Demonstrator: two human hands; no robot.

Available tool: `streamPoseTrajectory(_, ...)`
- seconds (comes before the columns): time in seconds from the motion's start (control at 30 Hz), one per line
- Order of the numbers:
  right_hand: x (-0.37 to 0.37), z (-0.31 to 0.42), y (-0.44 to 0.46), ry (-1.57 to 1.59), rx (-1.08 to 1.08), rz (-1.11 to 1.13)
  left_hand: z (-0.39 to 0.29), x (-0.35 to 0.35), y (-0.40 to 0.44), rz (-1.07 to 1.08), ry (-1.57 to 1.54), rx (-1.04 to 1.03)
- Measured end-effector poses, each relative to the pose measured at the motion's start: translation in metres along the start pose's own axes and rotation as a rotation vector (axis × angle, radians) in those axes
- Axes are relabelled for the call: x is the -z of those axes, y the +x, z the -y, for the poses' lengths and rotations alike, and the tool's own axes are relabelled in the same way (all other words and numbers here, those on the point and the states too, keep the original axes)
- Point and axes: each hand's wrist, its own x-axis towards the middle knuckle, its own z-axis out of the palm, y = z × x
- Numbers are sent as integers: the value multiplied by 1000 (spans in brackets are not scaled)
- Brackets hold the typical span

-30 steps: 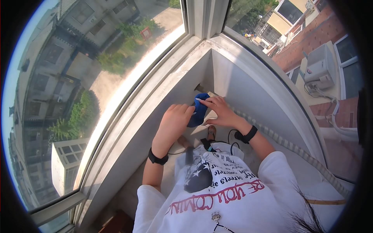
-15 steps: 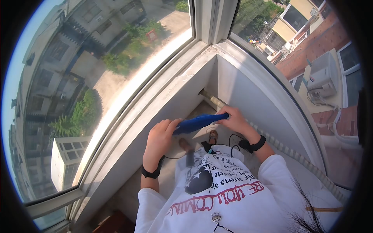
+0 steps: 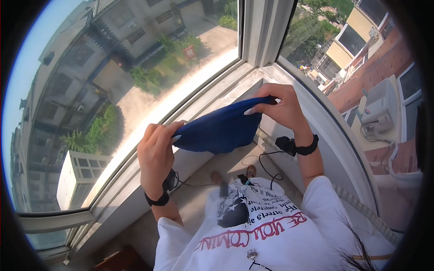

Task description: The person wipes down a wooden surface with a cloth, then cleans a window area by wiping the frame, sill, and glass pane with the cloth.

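Note:
A dark blue cloth [image 3: 221, 126] is stretched between my two hands, its lower edge hanging loose. My left hand [image 3: 156, 147] pinches one end, thumb and fingers closed over the corner. At the other end, my right hand [image 3: 281, 106] grips the upper corner between thumb and fingers. The cloth is held up in front of the window sill [image 3: 212, 104] and apart from the glass as far as I can see. Each wrist wears a black band with a cable.
Window frames meet at a corner post [image 3: 260, 36] ahead. A ribbed hose [image 3: 361, 203] runs along the low wall on my right. My feet [image 3: 251, 170] stand on the floor below. Outside are buildings and an air-conditioner unit [image 3: 379, 108].
Both hands have risen and moved farther apart, lifting the cloth up toward the window. The cloth, bunched narrow before, now hangs spread out. The view has shifted slightly.

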Motion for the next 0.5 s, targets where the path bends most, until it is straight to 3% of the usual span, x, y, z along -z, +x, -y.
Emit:
streamPoseTrajectory(0.03,-5,-2,17,-36,15,-21,5,4,9,4,14,36)
streamPoseTrajectory(0.07,-7,9,35,-58,-178,71,17,2,18,-19,101,28)
streamPoseTrajectory(0.13,-24,-8,67,-68,-206,91,41,-5,32,-9,351,64)
streamPoseTrajectory(0.27,-53,-60,89,-129,-6,70,75,-37,28,-32,255,267)
streamPoseTrajectory(0.33,-66,-84,73,-96,163,35,81,-57,6,-93,242,177)
streamPoseTrajectory(0.4,-76,-116,46,-136,249,38,76,-75,-25,-13,204,188)
streamPoseTrajectory(0.47,-80,-151,13,-158,146,166,75,-99,-62,50,205,126)
streamPoseTrajectory(0.5,-79,-162,-2,-267,224,182,81,-116,-84,90,231,59)
